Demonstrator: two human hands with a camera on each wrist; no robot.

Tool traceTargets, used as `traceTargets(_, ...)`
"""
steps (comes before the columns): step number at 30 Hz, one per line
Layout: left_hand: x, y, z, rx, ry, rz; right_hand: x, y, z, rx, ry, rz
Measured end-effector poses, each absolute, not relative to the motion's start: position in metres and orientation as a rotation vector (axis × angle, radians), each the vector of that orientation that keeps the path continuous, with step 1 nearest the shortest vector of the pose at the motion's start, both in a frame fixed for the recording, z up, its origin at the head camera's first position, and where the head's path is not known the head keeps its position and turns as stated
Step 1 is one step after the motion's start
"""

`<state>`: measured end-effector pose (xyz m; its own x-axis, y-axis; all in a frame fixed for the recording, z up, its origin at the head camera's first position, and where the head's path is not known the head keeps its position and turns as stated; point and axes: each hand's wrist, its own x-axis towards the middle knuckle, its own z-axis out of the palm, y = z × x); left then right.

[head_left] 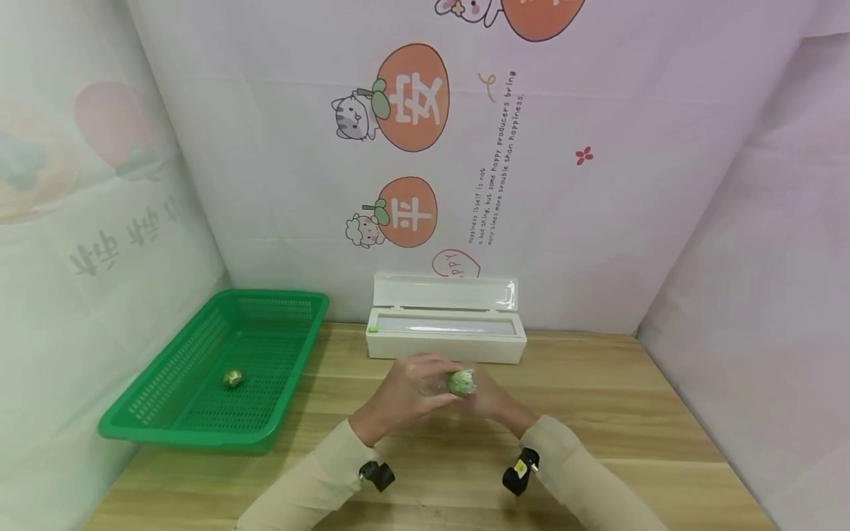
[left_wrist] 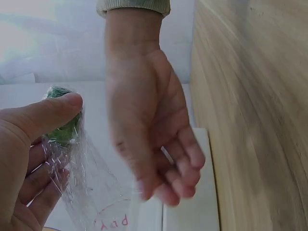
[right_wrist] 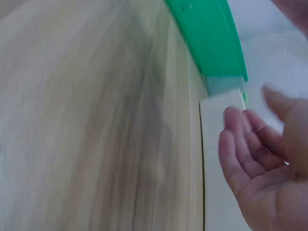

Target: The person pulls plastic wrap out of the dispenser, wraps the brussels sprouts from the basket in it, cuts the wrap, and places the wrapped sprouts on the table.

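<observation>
My left hand (head_left: pixel 408 391) pinches a small green object (head_left: pixel 461 382) with a pale, ridged end; its exact kind is unclear. In the left wrist view clear cling film (left_wrist: pixel 91 187) wraps this green object (left_wrist: pixel 65 131) and trails loosely below it, with the left thumb pressing on its upper part. My right hand (head_left: pixel 494 404) is close beside it, slightly blurred. Its fingers are loosely bent in the right wrist view, where nothing shows in the palm (right_wrist: pixel 264 192). Just beyond both hands is a white cling film dispenser (head_left: pixel 445 349) with its lid (head_left: pixel 445 292) raised.
A green plastic basket (head_left: pixel 186 440) stands on the left of the wooden table (head_left: pixel 598 413), holding a small gold ball-like thing (head_left: pixel 232 378). Printed cloth walls (head_left: pixel 279 162) rise behind the table and along both sides.
</observation>
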<state>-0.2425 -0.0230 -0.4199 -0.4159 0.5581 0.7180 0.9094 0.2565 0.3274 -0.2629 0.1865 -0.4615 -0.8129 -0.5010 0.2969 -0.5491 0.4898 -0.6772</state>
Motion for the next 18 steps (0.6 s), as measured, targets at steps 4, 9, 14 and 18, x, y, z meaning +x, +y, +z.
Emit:
traceTargets(4,-0.245,-0.029,-0.421,-1.294,-2.084,-0.900,-0.268,0.199,-0.457,0.637,-2.737,1.577)
traceTargets(9,-0.249,-0.036,-0.427,-1.233,-2.170,-0.762,-0.266,0.209,-0.443,0.653,-2.588,1.991)
traceTargets(14,-0.255,-0.037,-0.436,-1.215,-2.196,-0.702,-0.257,0.202,-0.438,0.735,-2.716,1.777)
traceTargets(18,-0.255,-0.035,-0.442,-1.230,-2.179,-0.703,-0.255,0.196,-0.444,0.747,-2.714,1.693)
